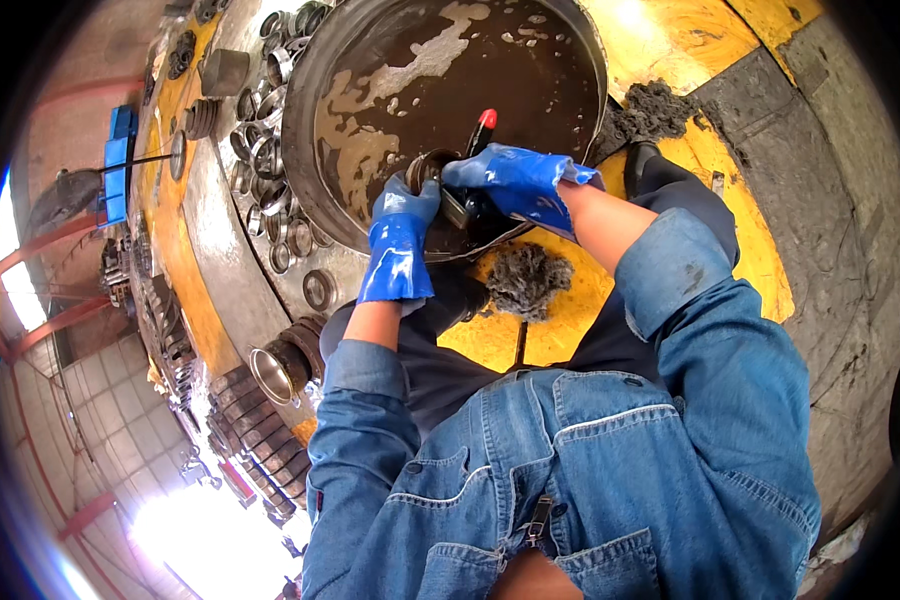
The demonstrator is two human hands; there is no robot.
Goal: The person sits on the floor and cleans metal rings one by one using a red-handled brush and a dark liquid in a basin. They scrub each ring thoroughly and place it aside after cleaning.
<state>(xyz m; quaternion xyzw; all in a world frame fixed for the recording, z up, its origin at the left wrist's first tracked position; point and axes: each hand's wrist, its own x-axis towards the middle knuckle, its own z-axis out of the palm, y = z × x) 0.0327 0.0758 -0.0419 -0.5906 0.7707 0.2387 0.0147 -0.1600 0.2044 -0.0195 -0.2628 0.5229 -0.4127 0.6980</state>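
Observation:
Both my hands wear blue rubber gloves and meet over the near edge of a round metal basin (297, 130) of dark, foamy liquid. My left hand (402, 212) is closed on a dark metal ring (427, 165), gripping its left side. My right hand (485, 172) closes around a black handle (478, 135) with a red end (488, 117). Its fingertips come up against the ring's right side. The working end of the handled tool, below my right hand, is too dark to make out.
Many metal rings (267, 158) crowd the bench left of the basin, and a single ring (319, 290) lies nearer. Stacked larger rings (278, 368) stand by my left knee. Grey shavings (530, 280) sit between my legs, with another heap (656, 110) right of the basin.

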